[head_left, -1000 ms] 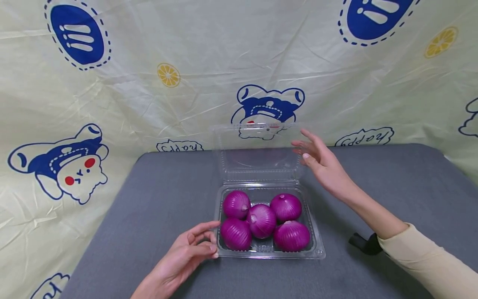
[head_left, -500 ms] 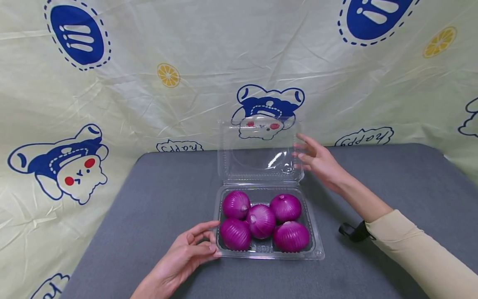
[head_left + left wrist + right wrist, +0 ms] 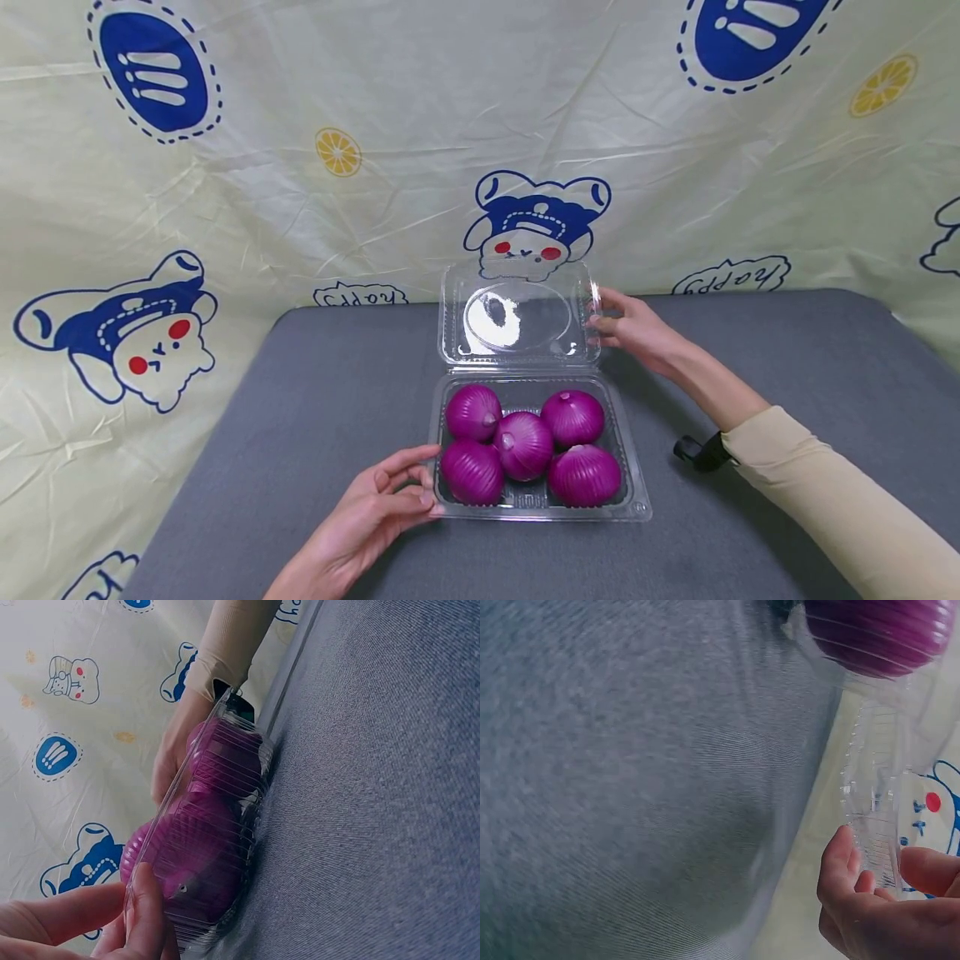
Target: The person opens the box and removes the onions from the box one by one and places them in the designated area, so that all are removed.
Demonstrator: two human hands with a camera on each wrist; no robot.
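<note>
1. Left hand: thumb and fingers pinch the near-left rim of the clear tray, apparently steadying it.
2. Clear tray: flat on the tabletop, between the hands. Five purple onions inside, one central, four around it.
3. Clear lid: open, tilted up, joined to the tray's far edge.
4. Right hand: grasping the lid's right edge between thumb and fingers.
5. Step in hand: looks like handling the lid on its hinge, tray braced; direction can't be told. Next move probably calls for a firm left pinch and gentle right-hand guidance, plastic looks flimsy.
</note>
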